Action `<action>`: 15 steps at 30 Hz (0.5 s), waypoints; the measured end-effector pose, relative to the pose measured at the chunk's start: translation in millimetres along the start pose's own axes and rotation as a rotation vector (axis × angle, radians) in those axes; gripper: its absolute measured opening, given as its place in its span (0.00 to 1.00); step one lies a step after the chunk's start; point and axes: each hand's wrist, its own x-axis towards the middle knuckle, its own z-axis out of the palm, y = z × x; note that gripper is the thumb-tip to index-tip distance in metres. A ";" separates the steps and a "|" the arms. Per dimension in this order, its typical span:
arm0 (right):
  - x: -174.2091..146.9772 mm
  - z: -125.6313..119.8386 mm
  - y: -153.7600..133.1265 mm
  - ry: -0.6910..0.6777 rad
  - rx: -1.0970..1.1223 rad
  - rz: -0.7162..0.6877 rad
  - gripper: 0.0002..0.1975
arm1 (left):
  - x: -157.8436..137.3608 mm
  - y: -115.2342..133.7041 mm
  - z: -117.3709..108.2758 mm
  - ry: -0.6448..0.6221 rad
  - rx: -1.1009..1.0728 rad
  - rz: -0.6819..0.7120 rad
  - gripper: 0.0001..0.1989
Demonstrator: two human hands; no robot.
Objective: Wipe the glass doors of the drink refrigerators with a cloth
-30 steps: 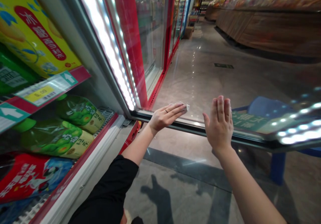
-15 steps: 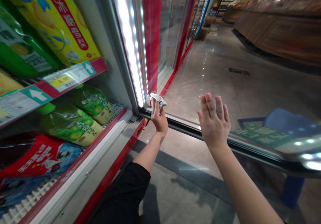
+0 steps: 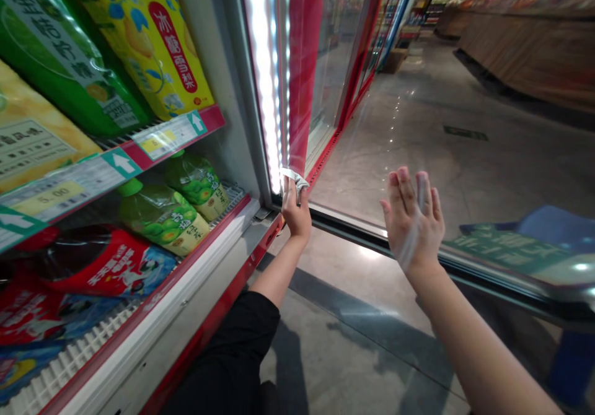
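Observation:
My left hand [image 3: 296, 212] is closed on a crumpled white cloth [image 3: 296, 178], cloth or tissue I cannot tell. The hand holds it low against the glass door [image 3: 346, 176], close to the inner corner by the light strip [image 3: 264, 80]. My right hand [image 3: 414, 223] lies flat with its fingers stretched out, palm toward the same glass, just above the dark bottom frame [image 3: 353, 232]. A pale streak crosses the back of this hand. Whether its palm touches the glass cannot be made out.
On the left, cooler shelves hold a yellow drink carton [image 3: 153, 37], green-labelled bottles [image 3: 162, 217] and red-labelled bottles [image 3: 106, 260]. Price tags line the shelf edge [image 3: 162, 142]. Beyond the glass are a tiled floor [image 3: 395, 136], a wooden display counter [image 3: 520, 49] and a blue object [image 3: 562, 229].
The view has turned left, so shelves and door sit farther right in the picture. Both hands keep nearly the same places at the glass, with the cloth still in my left hand.

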 end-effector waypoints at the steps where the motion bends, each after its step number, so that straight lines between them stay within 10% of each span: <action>1: 0.6 -1.2 0.0 -0.008 0.006 0.008 0.40 | 8.4 1.1 2.6 0.011 -0.027 0.031 0.23; 15: 7.9 -34.2 39.5 -0.159 0.213 -0.111 0.29 | -9.6 -16.4 -0.7 -0.024 -0.052 0.193 0.18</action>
